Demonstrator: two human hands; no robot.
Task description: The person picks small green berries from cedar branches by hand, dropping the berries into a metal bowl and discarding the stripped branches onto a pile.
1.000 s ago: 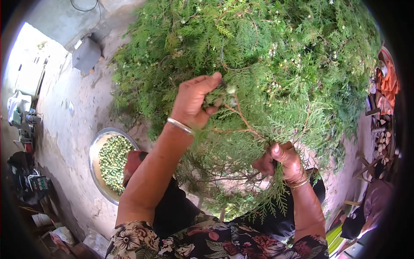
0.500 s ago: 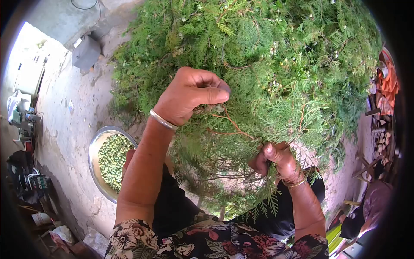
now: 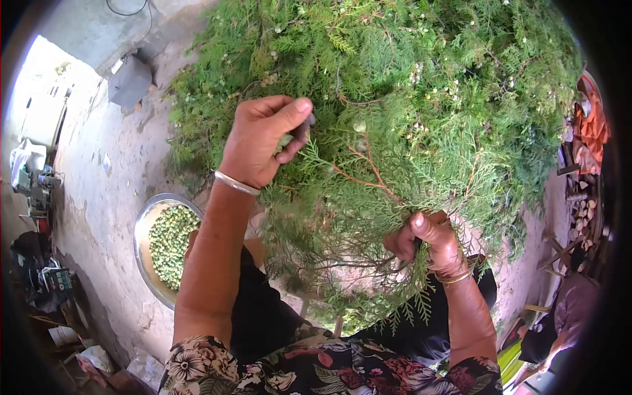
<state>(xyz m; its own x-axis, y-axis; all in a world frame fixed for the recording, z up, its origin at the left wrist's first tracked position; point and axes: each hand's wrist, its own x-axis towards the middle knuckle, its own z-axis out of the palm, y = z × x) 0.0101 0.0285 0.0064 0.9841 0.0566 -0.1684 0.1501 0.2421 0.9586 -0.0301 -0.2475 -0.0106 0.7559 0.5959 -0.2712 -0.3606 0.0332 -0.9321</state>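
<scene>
My right hand (image 3: pixel 431 243) is closed around the stems of a leafy conifer branch (image 3: pixel 382 183), holding it above my lap. Bare reddish twigs stick up from the branch, with a small pale green cone (image 3: pixel 359 127) near one tip. To the left of those twigs is my left hand (image 3: pixel 266 141), wearing a bangle, its thumb and fingers curled together. A bit of pale green, apparently a cone (image 3: pixel 284 140), shows between its fingers. A metal basin (image 3: pixel 140 240) on the floor at my left holds many small green cones (image 3: pixel 172 243).
A large heap of cut conifer branches (image 3: pixel 395 59) rises in front of me. A grey box-like object (image 3: pixel 131 82) stands by the wall at the far left. At the right edge are an orange cloth (image 3: pixel 592 128), stacked firewood (image 3: pixel 582 220) and another person (image 3: pixel 573 309).
My left hand has drawn back left, away from the twigs, and its fingers have turned to show pale green between them. My right hand, still gripping the branch, has barely shifted.
</scene>
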